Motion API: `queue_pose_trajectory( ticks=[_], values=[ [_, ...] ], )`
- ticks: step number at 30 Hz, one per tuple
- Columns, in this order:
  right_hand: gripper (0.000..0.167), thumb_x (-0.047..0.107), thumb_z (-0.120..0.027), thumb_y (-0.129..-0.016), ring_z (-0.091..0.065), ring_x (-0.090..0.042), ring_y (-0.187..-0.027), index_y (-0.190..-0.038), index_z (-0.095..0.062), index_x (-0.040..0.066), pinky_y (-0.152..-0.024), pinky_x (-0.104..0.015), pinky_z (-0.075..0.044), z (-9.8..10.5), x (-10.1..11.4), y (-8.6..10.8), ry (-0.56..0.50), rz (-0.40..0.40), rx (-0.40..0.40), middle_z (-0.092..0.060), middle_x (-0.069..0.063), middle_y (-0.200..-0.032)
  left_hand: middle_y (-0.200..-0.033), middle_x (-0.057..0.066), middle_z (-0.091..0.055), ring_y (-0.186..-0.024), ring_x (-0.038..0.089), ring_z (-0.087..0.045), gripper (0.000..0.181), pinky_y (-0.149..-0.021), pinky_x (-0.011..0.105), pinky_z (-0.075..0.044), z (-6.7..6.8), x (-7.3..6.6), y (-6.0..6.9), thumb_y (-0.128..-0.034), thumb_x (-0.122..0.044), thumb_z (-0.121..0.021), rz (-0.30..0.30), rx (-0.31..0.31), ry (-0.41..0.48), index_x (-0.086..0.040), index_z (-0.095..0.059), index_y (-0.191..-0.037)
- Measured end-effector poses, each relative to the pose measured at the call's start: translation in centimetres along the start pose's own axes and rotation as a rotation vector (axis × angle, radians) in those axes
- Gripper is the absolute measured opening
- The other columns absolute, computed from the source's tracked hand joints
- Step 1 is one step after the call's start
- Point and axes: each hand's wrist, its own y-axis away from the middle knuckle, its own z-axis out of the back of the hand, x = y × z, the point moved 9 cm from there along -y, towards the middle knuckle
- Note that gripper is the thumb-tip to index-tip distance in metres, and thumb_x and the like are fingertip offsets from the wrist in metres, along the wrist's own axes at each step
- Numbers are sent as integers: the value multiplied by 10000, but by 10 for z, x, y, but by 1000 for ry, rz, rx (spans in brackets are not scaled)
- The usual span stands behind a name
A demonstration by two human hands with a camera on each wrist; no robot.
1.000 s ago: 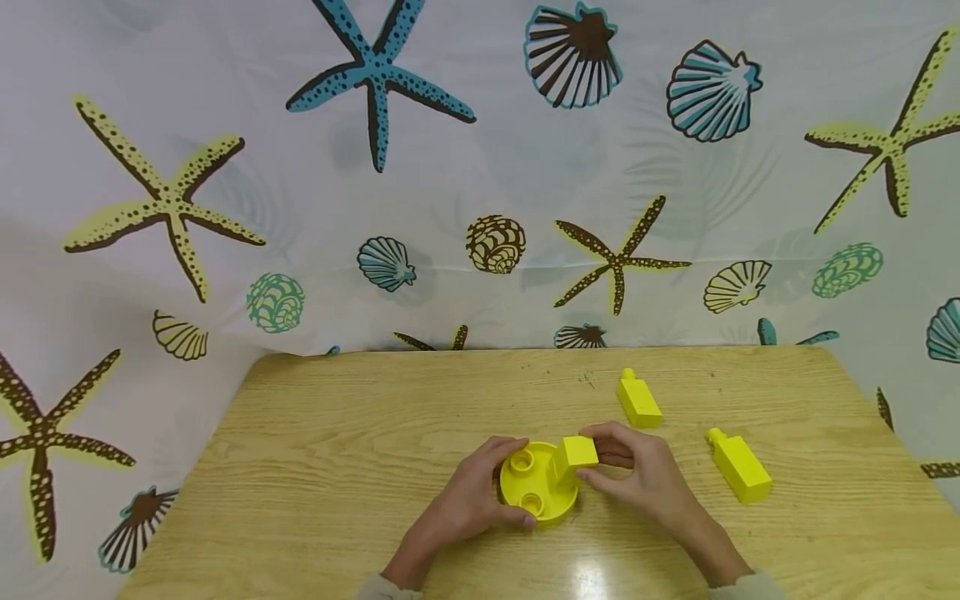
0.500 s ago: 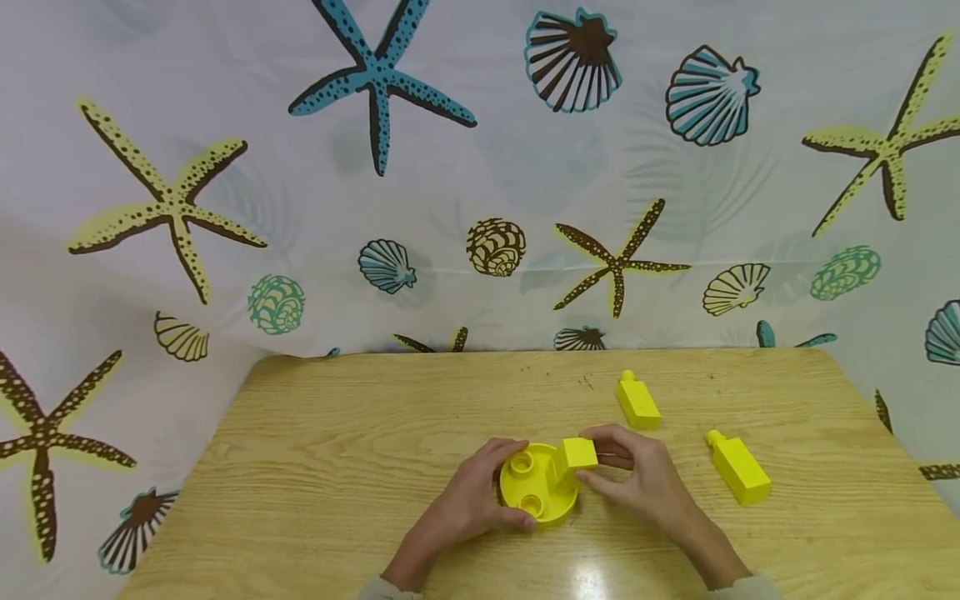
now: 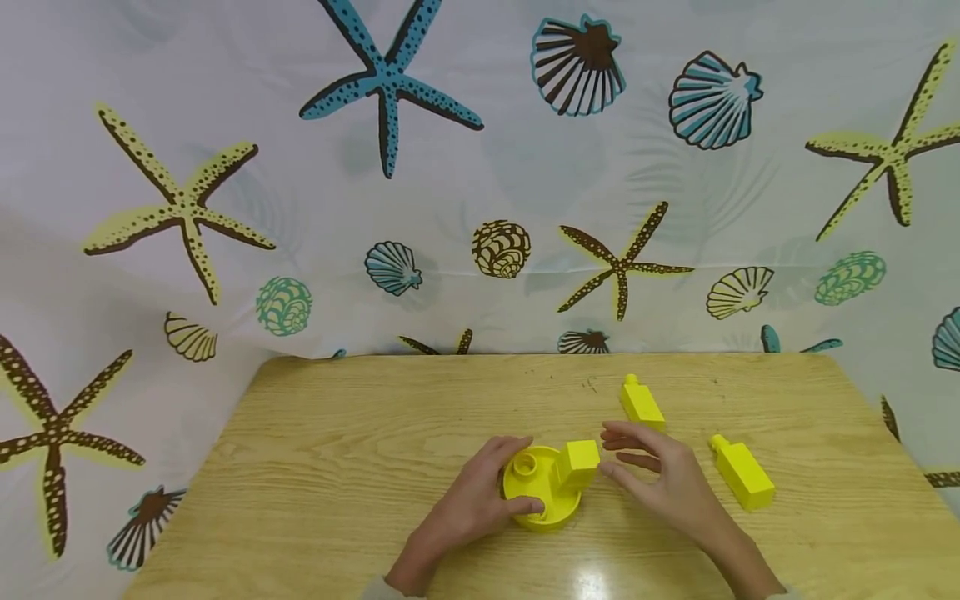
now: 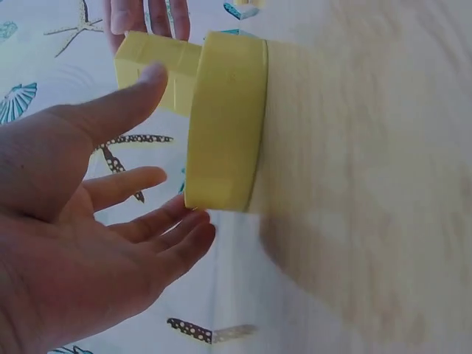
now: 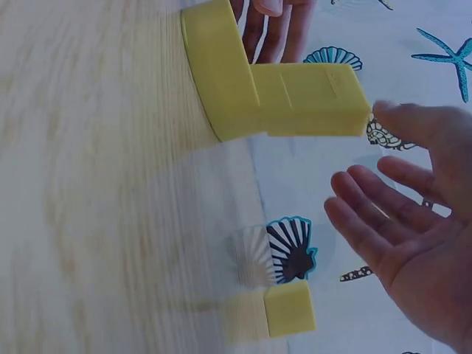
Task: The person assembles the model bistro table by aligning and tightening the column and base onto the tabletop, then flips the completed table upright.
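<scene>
A round yellow base [image 3: 551,525] with a raised rim lies on the table. One yellow block [image 3: 581,465] stands upright at its right side; an uncovered ring-shaped socket [image 3: 524,464] shows at the back left. My left hand [image 3: 474,493] spans the base's left side, fingers at the far rim. Its thumb lies over the front socket, mostly hiding it, and looks raised off the rim in the left wrist view. My right hand [image 3: 663,479] is beside the block with fingers spread and nothing held. Its thumb tip is close to the block's top corner; contact cannot be told.
Two more yellow blocks with knobbed ends lie on the wooden table [image 3: 337,467]: one block [image 3: 642,403] behind the right hand, another block [image 3: 742,473] to its right. A patterned cloth [image 3: 450,192] hangs behind the table's far edge.
My right hand has let go of the upright block and moved slightly right. The left thumb has lifted from the front rim and moved inward over the front socket. The view shifted slightly.
</scene>
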Motion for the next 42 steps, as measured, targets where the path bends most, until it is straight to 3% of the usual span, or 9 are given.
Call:
queue_pose_trajectory(
  ticks=[6,13,18,21,25,28,37,42],
  values=[
    [322,57,-779,-918,-703,-258,-1011,-1229,-695,61,-852,-379,-618,34,1,13,200,-2,-180,-727,-74,-1145,-1338,78,-613,-1218,266,-601,527,-1049,464,-514,2,-23,-1,-923,-222,-799,-49,-148,45,-66,-614,-1392],
    [288,52,-785,-910,-666,-145,-961,-1188,-712,48,-822,-137,-542,73,-11,38,376,-61,-352,-747,-41,-1057,-1212,94,-673,-1081,256,-652,403,-923,444,-585,-5,-48,-5,-903,-142,-815,-127,-312,118,-78,-676,-1276],
    [274,92,-793,-910,-645,-136,-964,-1171,-721,49,-814,-77,-462,98,-22,53,486,-130,-406,-742,-57,-1070,-1145,66,-666,-1016,224,-652,423,-890,408,-596,-14,-59,-12,-842,-183,-876,-117,-385,99,-75,-703,-1213],
    [315,148,-798,-915,-646,-244,-990,-1195,-712,31,-789,-128,-484,108,-31,58,531,-195,-392,-714,-110,-1128,-1092,34,-654,-970,182,-632,425,-861,382,-592,-17,-62,-15,-801,-225,-910,-87,-431,72,-83,-730,-1159],
    [418,174,-809,-907,-631,-383,-1012,-1250,-673,-23,-790,-416,-596,115,-45,62,559,-270,-339,-642,-227,-1186,-1028,-18,-614,-921,134,-586,395,-832,318,-573,-19,-65,-18,-765,-264,-935,-46,-482,30,-114,-748,-1079],
    [492,131,-828,-875,-619,-458,-1017,-1279,-635,-72,-790,-603,-582,119,-53,64,577,-302,-310,-582,-299,-1201,-1004,-32,-572,-914,124,-570,359,-833,288,-562,-20,-66,-20,-769,-249,-934,-24,-499,12,-134,-741,-1048],
    [590,141,-784,-898,-615,-504,-1041,-1316,-528,-188,-848,-599,-566,121,-79,66,603,-477,-123,-572,-405,-1204,-1048,-27,-519,-934,141,-559,317,-861,300,-552,-21,-66,-16,-807,-202,-906,-23,-483,11,-157,-762,-1086],
    [534,138,-762,-906,-620,-484,-1054,-1296,-560,-164,-851,-572,-573,121,-79,68,582,-501,-142,-607,-379,-1220,-1048,23,-525,-941,180,-569,339,-871,325,-577,-18,-65,-11,-801,-122,-895,-82,-448,60,-118,-767,-1115]
  ],
)
